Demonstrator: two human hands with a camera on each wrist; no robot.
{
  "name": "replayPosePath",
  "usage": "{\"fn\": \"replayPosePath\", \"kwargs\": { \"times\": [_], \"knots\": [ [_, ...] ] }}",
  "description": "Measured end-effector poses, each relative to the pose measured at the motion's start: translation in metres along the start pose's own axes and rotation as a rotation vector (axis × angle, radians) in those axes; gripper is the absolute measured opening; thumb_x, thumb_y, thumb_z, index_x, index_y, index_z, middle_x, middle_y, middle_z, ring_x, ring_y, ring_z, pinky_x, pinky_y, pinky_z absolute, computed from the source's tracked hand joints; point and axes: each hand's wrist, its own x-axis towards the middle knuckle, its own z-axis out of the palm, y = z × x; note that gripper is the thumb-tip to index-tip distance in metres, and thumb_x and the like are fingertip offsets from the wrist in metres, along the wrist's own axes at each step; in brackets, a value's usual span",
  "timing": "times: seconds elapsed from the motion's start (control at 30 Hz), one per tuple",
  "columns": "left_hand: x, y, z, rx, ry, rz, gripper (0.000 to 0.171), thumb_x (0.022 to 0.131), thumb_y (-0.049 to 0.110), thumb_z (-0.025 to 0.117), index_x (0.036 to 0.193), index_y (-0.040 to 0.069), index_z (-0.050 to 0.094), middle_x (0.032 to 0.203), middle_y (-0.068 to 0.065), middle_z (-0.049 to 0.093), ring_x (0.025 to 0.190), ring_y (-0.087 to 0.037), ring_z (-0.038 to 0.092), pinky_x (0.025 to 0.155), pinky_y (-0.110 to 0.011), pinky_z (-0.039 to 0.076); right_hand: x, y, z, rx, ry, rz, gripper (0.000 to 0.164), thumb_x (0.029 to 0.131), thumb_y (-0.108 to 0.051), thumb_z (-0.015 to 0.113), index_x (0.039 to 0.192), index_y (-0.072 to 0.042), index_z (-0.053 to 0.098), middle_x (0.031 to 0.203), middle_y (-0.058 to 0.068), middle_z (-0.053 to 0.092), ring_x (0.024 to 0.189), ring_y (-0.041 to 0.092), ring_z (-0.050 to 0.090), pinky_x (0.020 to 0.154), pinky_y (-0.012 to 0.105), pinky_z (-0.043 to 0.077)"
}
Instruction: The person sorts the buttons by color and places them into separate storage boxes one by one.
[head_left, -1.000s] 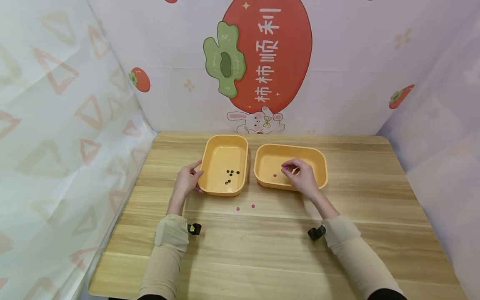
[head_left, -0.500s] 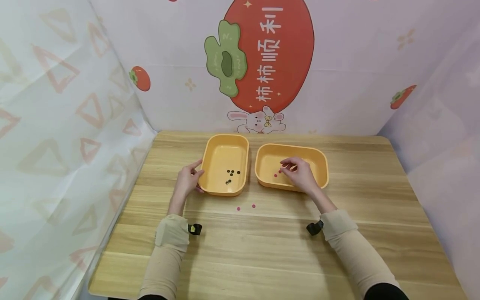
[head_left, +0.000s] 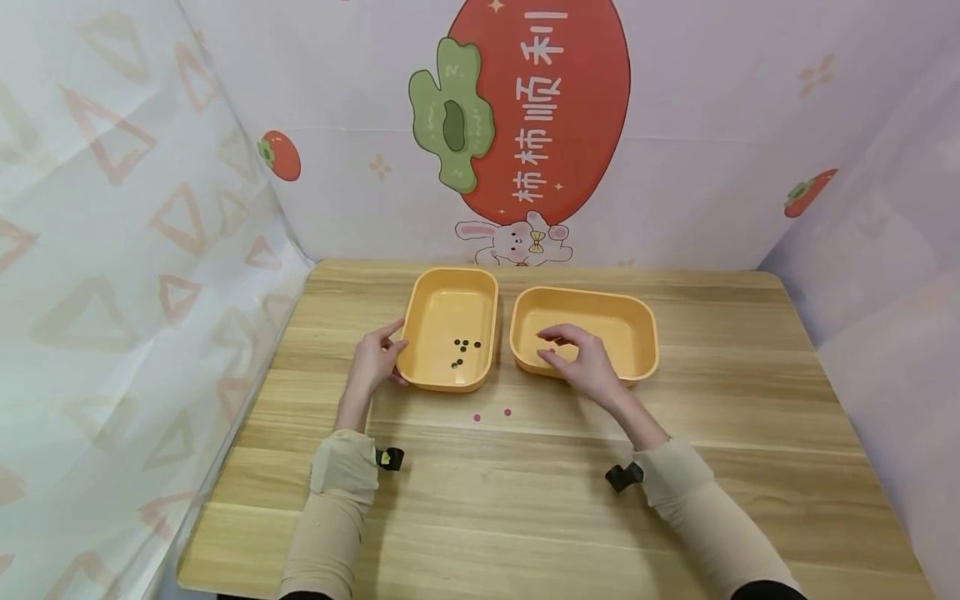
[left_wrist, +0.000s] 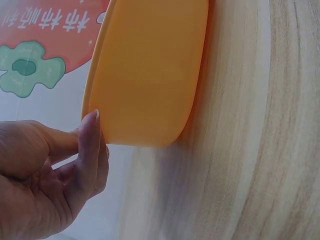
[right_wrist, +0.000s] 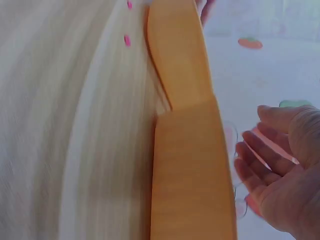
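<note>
My left hand [head_left: 375, 360] pinches the near-left rim of the left yellow-orange box [head_left: 444, 312]; in the left wrist view the hand [left_wrist: 57, 175] has its fingertips at that rim. Several small round black pieces [head_left: 463, 349] lie on this box's floor. Over the right yellow-orange box [head_left: 626, 333] hovers my right hand [head_left: 588, 368], thumb and fingers spread apart with nothing held. A small pink round piece [head_left: 552, 351] shows between its fingertips, inside that box. In the right wrist view the hand [right_wrist: 280, 160] is beyond the box wall [right_wrist: 192, 170], fingers loosely bent.
Two small pink round pieces, one left [head_left: 477, 417] and one right [head_left: 507, 412], lie on the wooden table [head_left: 510, 517] in front of the boxes. A narrow gap separates the boxes. A printed backdrop [head_left: 697, 167] stands behind the table's back edge.
My right hand has let go of a pink piece into the right box, spread its fingers, and moved left and toward the near rim. The left hand stays in place.
</note>
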Motion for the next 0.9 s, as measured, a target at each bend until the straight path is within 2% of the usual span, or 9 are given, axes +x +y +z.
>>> {"fn": "replayPosePath", "kwargs": {
  "times": [0.13,0.23,0.37,0.5,0.53,0.63,0.73,0.8,0.9],
  "knots": [
    [0.0,-0.001,0.0,0.0,0.0,0.002,0.052,0.113,0.012,0.061,0.165,0.011,0.052,0.096,-0.02,0.059,0.047,-0.012,0.063,0.056,-0.049,0.072,-0.014,-0.015,0.014,0.038,0.004,-0.091,0.03,0.095,0.002,0.083,0.124,0.001,0.078,0.126,0.018,0.08,0.119,0.039,0.073,0.11,0.037,0.063],
    [0.0,0.0,0.0,0.001,0.009,0.005,0.052,0.113,0.012,0.062,0.164,0.011,0.052,0.095,-0.019,0.059,0.047,-0.012,0.062,0.057,-0.049,0.072,-0.025,-0.023,0.025,0.064,-0.022,-0.144,0.031,0.093,0.003,0.084,0.124,-0.001,0.079,0.127,0.018,0.08,0.122,0.036,0.074,0.117,0.033,0.061],
    [0.001,0.0,0.001,0.016,0.009,0.005,0.052,0.113,0.012,0.062,0.164,0.011,0.053,0.094,-0.019,0.06,0.047,-0.011,0.062,0.055,-0.048,0.071,-0.039,-0.023,0.043,0.046,-0.087,-0.192,0.031,0.092,0.001,0.084,0.123,0.0,0.078,0.129,0.018,0.079,0.124,0.036,0.074,0.118,0.044,0.062],
    [0.001,0.0,0.002,0.015,0.001,-0.004,0.052,0.113,0.013,0.062,0.165,0.011,0.052,0.095,-0.019,0.06,0.047,-0.011,0.062,0.055,-0.046,0.072,-0.049,-0.009,0.061,0.007,-0.178,-0.239,0.031,0.095,-0.008,0.084,0.124,0.003,0.077,0.134,0.021,0.076,0.129,0.04,0.07,0.117,0.06,0.061],
    [0.001,0.0,0.002,0.009,-0.001,-0.006,0.052,0.114,0.013,0.061,0.165,0.011,0.051,0.095,-0.02,0.06,0.048,-0.011,0.062,0.055,-0.047,0.072,-0.05,-0.004,0.065,-0.003,-0.196,-0.246,0.032,0.097,-0.012,0.084,0.124,0.002,0.077,0.135,0.02,0.075,0.13,0.04,0.069,0.116,0.06,0.06],
    [0.0,0.001,0.002,-0.001,0.003,-0.009,0.052,0.114,0.012,0.061,0.165,0.011,0.051,0.098,-0.021,0.06,0.048,-0.011,0.062,0.058,-0.05,0.072,-0.051,0.018,0.079,-0.021,-0.24,-0.218,0.034,0.098,-0.022,0.084,0.127,-0.005,0.078,0.137,0.014,0.074,0.133,0.034,0.065,0.118,0.058,0.059],
    [0.0,0.002,0.002,0.005,0.006,-0.005,0.052,0.114,0.012,0.061,0.165,0.011,0.051,0.099,-0.023,0.06,0.048,-0.012,0.061,0.06,-0.052,0.073,-0.049,0.034,0.09,-0.071,-0.251,-0.191,0.036,0.096,-0.027,0.086,0.127,-0.012,0.078,0.133,0.006,0.074,0.128,0.024,0.062,0.115,0.048,0.057],
    [-0.001,0.002,0.002,0.013,0.006,-0.001,0.052,0.114,0.012,0.061,0.165,0.011,0.051,0.098,-0.022,0.06,0.048,-0.012,0.061,0.06,-0.052,0.073,-0.046,0.033,0.093,-0.091,-0.258,-0.181,0.036,0.092,-0.025,0.089,0.124,-0.012,0.079,0.127,0.005,0.075,0.12,0.023,0.063,0.106,0.046,0.055],
    [-0.001,0.001,0.002,0.018,0.002,0.002,0.053,0.114,0.012,0.061,0.165,0.01,0.05,0.096,-0.019,0.059,0.048,-0.012,0.061,0.058,-0.05,0.072,-0.042,0.019,0.094,-0.103,-0.277,-0.15,0.032,0.089,-0.02,0.091,0.118,-0.011,0.082,0.117,0.005,0.078,0.11,0.023,0.065,0.096,0.041,0.047]
  ]
}}
